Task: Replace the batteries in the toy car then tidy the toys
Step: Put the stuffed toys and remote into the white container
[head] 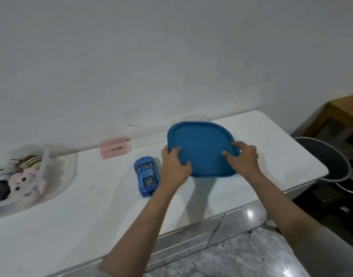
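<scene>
A blue lid [201, 145], square with rounded corners, is held above the white counter [95, 196], tilted towards me. My left hand [174, 166] grips its near left edge and my right hand [244, 158] grips its near right edge. A shiny blue toy car [146, 176] rests on the counter just left of my left hand, apart from it. At the far left a clear plastic container [57, 172] holds several plush toys [21, 176].
A pink box [113, 149] lies against the wall behind the car. The counter ends at the right, where a grey bucket [329, 158] stands on the floor beside a wooden stool [343, 112]. Marbled floor shows below the front edge.
</scene>
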`<state>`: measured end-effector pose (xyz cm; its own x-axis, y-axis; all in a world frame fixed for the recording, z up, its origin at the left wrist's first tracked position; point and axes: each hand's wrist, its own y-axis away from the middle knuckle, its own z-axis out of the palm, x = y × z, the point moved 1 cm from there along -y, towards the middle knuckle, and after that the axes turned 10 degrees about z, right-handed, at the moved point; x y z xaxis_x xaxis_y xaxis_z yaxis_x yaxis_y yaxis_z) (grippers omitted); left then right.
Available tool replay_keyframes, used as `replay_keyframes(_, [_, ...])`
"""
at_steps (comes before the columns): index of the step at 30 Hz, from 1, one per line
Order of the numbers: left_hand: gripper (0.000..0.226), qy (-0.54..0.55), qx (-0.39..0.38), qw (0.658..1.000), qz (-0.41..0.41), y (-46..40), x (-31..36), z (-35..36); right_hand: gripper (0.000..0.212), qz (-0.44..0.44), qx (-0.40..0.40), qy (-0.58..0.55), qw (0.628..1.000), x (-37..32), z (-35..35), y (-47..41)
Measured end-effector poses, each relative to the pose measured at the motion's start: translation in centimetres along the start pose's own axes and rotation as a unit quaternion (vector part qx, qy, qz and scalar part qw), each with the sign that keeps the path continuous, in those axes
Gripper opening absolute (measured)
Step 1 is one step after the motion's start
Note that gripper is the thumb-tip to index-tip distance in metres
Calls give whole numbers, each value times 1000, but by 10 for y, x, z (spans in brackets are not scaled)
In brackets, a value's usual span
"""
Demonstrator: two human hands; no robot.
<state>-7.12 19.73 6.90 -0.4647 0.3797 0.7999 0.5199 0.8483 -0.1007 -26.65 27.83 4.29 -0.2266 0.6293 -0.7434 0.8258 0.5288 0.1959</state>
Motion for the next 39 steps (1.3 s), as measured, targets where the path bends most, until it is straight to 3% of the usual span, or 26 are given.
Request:
replay_keyframes(6, [52, -39, 110, 993, 23, -24, -6, -117, 44, -117, -23, -75, 990, -118, 27, 21])
replay_keyframes(14, [46, -94, 233, 967, -48, 30, -117, -289, 41, -262, -123, -16, 957, -229, 173, 131])
replay_keyframes(22, [52, -151, 235, 950, -137, 82, -256, -428, 50, -289, -208, 84, 931, -298, 334, 246])
replay_keyframes(26, [56, -141, 198, 957, -160, 83, -307, -454, 52, -274, -210, 138, 929, -309, 388, 272])
replay_keyframes(31, [61, -137, 135, 965, -180, 73, -342, -448, 45, -255, -145, 240, 925, -302, 412, 283])
replay_keyframes(39, [59, -152, 155, 965, -148, 71, -359, -434, 47, -274, -121, 290, 909, -287, 422, 279])
